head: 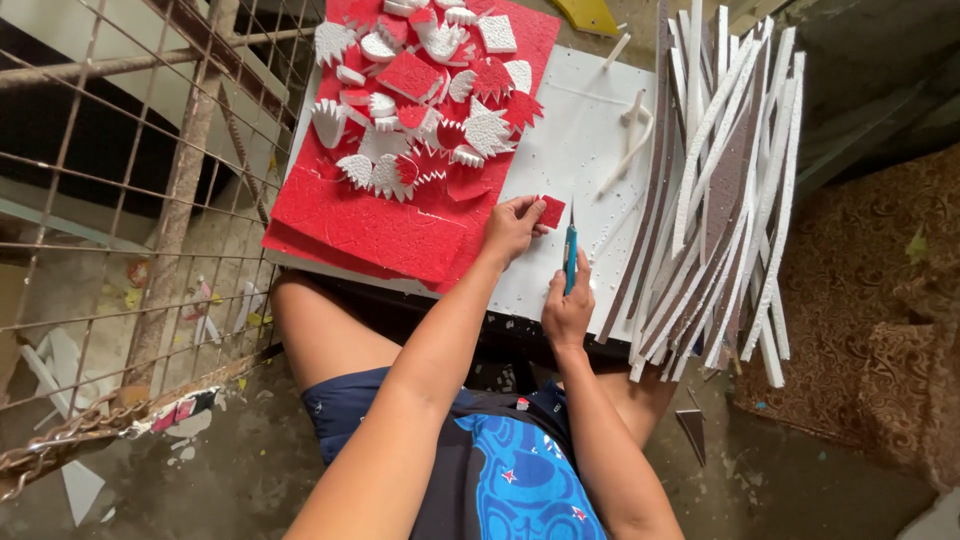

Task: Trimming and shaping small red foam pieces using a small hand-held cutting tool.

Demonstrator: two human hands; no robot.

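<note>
Head view looks straight down on someone seated at a low white board (580, 150) that serves as a tabletop across their knees. Their left hand (512, 228) pinches a small red foam piece (552, 211) between thumb and fingertips, lifting its edge just clear of the board, probably so the blade can reach it. Their right hand (568, 308) is closed round a teal craft knife (570, 255), held upright like a pen with the blade tip close beside the red piece; that grip would suit fine trimming.

To the left of the hands lies a red foam sheet (370, 225), overlapping the board's left edge, and on its far end sits a heap of cut shapes (420, 100), red and white with jagged or scalloped edges, seemingly set aside out of the way of the knife. On the right, a bundle of long foam strips (720, 190), white and brownish, fans out over the board's edge, near the knife hand. A few thin white offcuts (630, 140) lie loose on the board. A rusty wire fence (120, 200) stands to the left.
</note>
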